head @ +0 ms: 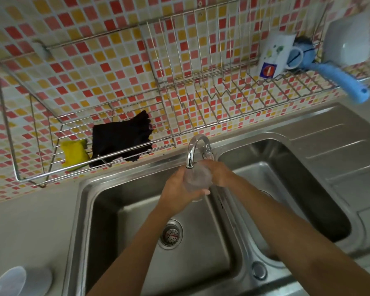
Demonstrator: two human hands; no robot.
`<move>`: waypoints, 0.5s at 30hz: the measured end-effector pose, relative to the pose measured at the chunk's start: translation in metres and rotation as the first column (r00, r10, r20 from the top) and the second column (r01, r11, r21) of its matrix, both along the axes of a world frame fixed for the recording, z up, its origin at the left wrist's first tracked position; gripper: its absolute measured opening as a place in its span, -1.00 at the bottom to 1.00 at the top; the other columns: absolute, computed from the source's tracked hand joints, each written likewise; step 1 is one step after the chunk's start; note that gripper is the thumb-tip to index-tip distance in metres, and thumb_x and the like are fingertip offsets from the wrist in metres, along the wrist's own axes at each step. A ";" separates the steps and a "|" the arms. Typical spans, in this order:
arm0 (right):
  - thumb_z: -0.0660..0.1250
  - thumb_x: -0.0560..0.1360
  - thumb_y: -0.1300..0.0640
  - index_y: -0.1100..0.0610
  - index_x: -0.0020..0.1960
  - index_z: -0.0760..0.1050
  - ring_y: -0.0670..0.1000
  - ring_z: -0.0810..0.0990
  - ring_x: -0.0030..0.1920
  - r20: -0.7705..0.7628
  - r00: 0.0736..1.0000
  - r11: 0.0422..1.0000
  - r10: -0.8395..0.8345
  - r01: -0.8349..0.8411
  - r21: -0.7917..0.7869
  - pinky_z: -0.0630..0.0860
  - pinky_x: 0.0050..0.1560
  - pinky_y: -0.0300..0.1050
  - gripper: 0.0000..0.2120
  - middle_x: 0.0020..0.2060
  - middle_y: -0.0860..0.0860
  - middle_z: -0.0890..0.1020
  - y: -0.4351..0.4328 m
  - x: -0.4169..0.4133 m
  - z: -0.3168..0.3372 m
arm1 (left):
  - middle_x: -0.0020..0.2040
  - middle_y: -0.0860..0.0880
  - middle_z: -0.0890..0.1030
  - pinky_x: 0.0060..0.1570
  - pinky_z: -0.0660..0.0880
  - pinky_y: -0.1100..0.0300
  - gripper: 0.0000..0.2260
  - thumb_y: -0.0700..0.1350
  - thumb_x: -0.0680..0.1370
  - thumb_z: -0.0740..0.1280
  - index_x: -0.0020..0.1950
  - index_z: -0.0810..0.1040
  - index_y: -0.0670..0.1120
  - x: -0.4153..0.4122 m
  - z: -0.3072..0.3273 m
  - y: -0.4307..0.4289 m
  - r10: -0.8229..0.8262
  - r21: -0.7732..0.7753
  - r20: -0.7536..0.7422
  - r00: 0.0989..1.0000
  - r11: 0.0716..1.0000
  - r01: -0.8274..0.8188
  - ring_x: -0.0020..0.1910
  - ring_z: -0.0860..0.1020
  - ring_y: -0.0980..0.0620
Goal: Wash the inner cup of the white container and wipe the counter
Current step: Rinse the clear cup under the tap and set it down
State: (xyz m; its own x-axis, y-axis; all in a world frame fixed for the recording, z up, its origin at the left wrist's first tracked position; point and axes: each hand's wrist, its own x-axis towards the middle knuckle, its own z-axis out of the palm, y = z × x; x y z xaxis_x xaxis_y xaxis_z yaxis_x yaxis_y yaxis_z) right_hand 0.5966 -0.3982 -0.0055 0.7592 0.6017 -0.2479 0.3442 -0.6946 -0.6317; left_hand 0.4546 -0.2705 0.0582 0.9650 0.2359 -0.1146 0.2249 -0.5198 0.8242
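Glossy steel sink; clear plastic cup; wire rack; dark cloth.

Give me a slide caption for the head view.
Both hands hold a clear cup under the faucet.

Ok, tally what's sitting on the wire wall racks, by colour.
Yellow: 1, the sponge
Black: 1, the cloth
White: 2, the printed mug and the bowl
Blue: 1, the brush
Total: 5

rack – black cloth, yellow sponge | mug – blue brush
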 end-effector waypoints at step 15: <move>0.22 0.41 0.51 0.00 0.38 0.41 0.09 0.47 0.28 -0.036 0.998 0.998 0.048 -0.046 0.039 0.48 0.21 -0.12 -0.35 0.37 0.04 0.42 -0.004 0.006 -0.001 | 0.08 0.15 0.56 -0.13 0.38 0.49 -0.35 0.12 0.25 0.60 0.26 0.42 0.09 -0.015 -0.015 -0.008 0.016 -0.003 -0.085 0.996 1.000 -0.017 0.05 0.54 0.17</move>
State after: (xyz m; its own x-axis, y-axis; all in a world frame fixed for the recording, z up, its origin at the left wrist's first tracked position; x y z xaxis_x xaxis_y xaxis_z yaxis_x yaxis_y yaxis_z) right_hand 0.6022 -0.4023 -0.0068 0.7206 0.6463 -0.2511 0.3521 -0.6530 -0.6705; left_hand 0.4396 -0.2783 0.0430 0.9477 0.2513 -0.1969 0.3029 -0.5125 0.8035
